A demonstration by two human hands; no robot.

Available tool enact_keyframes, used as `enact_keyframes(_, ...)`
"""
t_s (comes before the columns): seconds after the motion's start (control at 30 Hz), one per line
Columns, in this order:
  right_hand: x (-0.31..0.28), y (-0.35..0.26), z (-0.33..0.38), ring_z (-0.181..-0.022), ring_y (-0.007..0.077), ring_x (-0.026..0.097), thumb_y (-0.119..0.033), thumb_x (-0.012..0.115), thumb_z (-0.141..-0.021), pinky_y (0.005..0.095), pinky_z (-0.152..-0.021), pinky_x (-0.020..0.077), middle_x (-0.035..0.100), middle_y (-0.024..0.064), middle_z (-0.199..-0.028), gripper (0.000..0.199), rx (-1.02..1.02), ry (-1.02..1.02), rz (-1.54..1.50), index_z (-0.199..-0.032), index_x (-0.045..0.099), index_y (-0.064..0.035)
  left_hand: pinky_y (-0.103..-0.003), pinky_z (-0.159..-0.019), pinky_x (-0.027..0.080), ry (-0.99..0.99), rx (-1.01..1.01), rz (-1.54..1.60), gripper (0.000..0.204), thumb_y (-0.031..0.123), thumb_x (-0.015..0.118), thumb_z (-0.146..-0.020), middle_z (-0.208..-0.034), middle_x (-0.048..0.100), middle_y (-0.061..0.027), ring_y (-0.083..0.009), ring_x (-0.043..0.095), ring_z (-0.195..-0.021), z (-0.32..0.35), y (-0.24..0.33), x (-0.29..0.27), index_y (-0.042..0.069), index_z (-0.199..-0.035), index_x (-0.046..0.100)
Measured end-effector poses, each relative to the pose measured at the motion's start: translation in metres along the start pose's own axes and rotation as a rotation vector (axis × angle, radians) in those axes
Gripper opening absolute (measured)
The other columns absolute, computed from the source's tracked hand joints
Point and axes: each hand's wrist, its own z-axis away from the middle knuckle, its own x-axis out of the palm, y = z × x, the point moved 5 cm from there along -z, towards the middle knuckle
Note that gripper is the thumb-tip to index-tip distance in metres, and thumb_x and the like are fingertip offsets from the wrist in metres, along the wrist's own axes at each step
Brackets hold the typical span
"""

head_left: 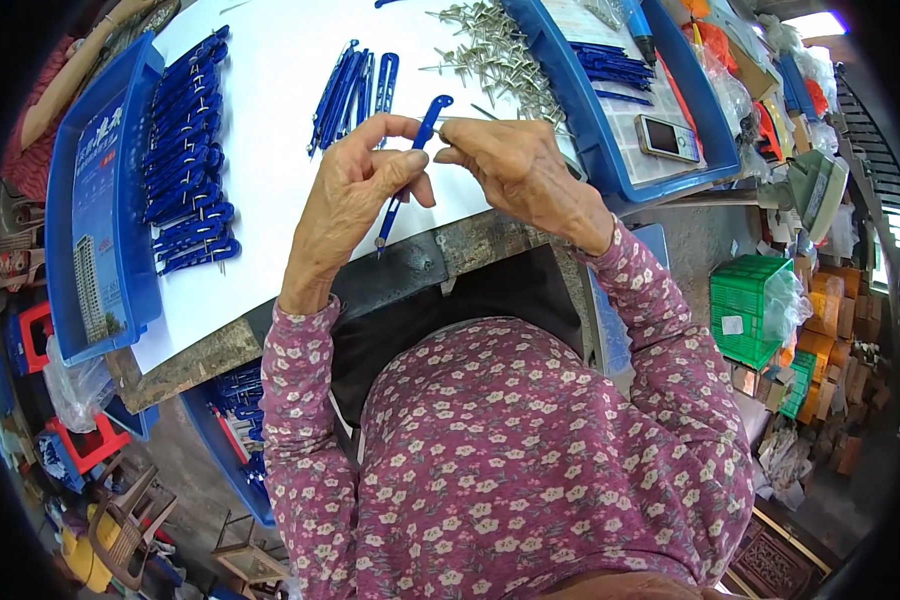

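Note:
My left hand (355,190) grips a slim blue plastic arm (417,150) with a pointed metal tip hanging down over the table's front edge. My right hand (515,165) pinches a thin metal pin at the upper end of that blue arm. A small bunch of the same blue arms (350,85) lies on the white sheet (270,150) just beyond my hands. A heap of metal pins (495,55) sits to the right of them.
A blue tray (100,200) at the left holds a row of finished blue pieces (185,150). Another blue tray (620,110) at the right holds more blue parts and a small phone (667,137). A green crate (750,310) and cardboard boxes stand on the floor at right.

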Motion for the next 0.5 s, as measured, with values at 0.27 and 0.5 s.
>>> enact_keyframes(0.27, 0.006, 0.008, 0.004, -0.049, 0.0152, 0.051, -0.011, 0.062, -0.079, 0.0266, -0.044, 0.0372, 0.055, 0.0097, -0.065, 0.02, 0.204, 0.001, -0.25, -0.094, 0.056, 0.0004, -0.02, -0.051, 0.042, 0.015, -0.032, 0.087, 0.024, 0.019, 0.054, -0.086, -0.065, 0.061, -0.0087, -0.0096, 0.054, -0.053, 0.003, -0.009, 0.003, -0.001, -0.1, 0.052)
enact_keyframes(0.5, 0.015, 0.014, 0.011, -0.049, 0.0073, 0.044, -0.011, 0.06, -0.082, 0.0236, -0.044, 0.0344, 0.049, 0.0034, -0.06, 0.016, 0.295, 0.11, -0.379, -0.092, 0.058, 0.0007, -0.02, -0.047, 0.045, 0.038, -0.087, 0.253, 0.019, 0.016, 0.053, -0.086, -0.067, 0.062, -0.0104, -0.0102, 0.056, -0.051, 0.005, -0.013, 0.008, -0.001, -0.096, 0.051)
